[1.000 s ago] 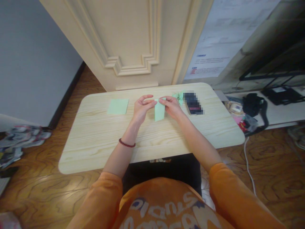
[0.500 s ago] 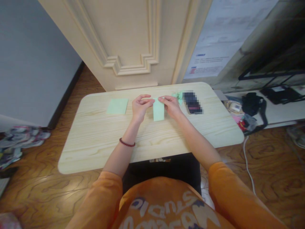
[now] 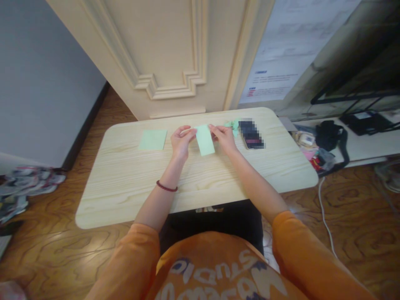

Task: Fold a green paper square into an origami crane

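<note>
Between my two hands lies a pale green paper strip (image 3: 205, 140), tilted with its top toward the left. My left hand (image 3: 181, 141) has its fingertips at the strip's upper left corner, and my right hand (image 3: 222, 139) has its fingertips at the upper right edge. A square of the same green paper (image 3: 153, 139) lies flat on the table to the left of my left hand. Just past my right hand sits a small crumpled or folded piece of green paper (image 3: 233, 126). A red bead bracelet (image 3: 166, 186) circles my left wrist.
A black phone (image 3: 251, 133) with a blurred surface lies beside the folded paper on the pale wood table (image 3: 125, 200). A low shelf (image 3: 368, 141) to the right holds a black bag and small items. A door stands behind the table.
The strip now lies flatter and shows more of its surface, with its top tilted further left. My fingertips have moved out toward its edges. The view has shifted slightly.
</note>
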Motion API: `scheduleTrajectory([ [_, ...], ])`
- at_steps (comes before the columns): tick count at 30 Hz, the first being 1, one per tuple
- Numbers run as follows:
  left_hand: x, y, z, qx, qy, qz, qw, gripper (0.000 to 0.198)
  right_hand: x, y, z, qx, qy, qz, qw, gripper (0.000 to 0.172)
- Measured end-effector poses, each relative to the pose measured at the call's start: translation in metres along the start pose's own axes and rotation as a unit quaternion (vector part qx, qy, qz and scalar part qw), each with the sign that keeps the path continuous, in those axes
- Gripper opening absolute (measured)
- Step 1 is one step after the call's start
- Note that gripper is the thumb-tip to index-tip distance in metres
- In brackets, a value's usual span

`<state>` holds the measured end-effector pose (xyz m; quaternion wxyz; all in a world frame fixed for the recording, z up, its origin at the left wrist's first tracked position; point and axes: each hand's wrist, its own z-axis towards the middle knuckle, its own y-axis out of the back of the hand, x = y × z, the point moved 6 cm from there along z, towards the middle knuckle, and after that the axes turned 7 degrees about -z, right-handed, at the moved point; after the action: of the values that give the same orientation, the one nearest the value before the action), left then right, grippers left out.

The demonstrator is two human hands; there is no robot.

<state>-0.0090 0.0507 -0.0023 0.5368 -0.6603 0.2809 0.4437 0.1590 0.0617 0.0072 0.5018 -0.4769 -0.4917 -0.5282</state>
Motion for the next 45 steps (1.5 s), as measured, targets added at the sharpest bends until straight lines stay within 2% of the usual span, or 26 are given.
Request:
scheduleTrajectory([
  [4,-0.001,0.008,0.003,-0.052,-0.024,-0.031,0.998,0.041,-0.006,-0.021,-0.006,0.128,-0.059,0.041,0.989,0.045],
  [7,-0.003,0.010,0.003,-0.065,-0.032,-0.031,0.997,0.039,-0.008,-0.026,-0.009,0.157,-0.068,0.041,0.984,0.042],
  [11,-0.005,0.004,0.002,-0.016,-0.026,-0.017,0.999,0.043,-0.012,-0.023,-0.007,0.135,-0.079,0.056,0.986,0.039],
  [14,-0.004,-0.001,0.000,0.031,0.016,-0.008,0.999,0.050,-0.014,-0.021,-0.003,0.122,-0.081,0.076,0.986,0.039],
  [17,-0.001,-0.004,-0.002,0.053,0.058,0.008,0.997,0.052,-0.014,-0.021,-0.002,0.121,-0.078,0.092,0.985,0.039],
  [25,-0.008,0.002,-0.001,0.003,-0.001,0.014,1.000,0.042,-0.011,-0.022,-0.008,0.147,-0.121,0.099,0.977,0.037],
  [35,-0.011,0.002,0.000,-0.010,-0.007,0.027,1.000,0.036,-0.014,-0.022,-0.005,0.145,-0.122,0.101,0.977,0.037],
  [41,-0.001,0.001,-0.001,0.013,0.054,0.037,0.998,0.042,-0.018,-0.015,0.003,0.082,-0.098,0.122,0.984,0.028],
  [45,0.004,-0.001,-0.002,0.023,0.071,0.042,0.996,0.041,-0.019,-0.009,0.007,0.043,-0.075,0.125,0.988,0.021],
])
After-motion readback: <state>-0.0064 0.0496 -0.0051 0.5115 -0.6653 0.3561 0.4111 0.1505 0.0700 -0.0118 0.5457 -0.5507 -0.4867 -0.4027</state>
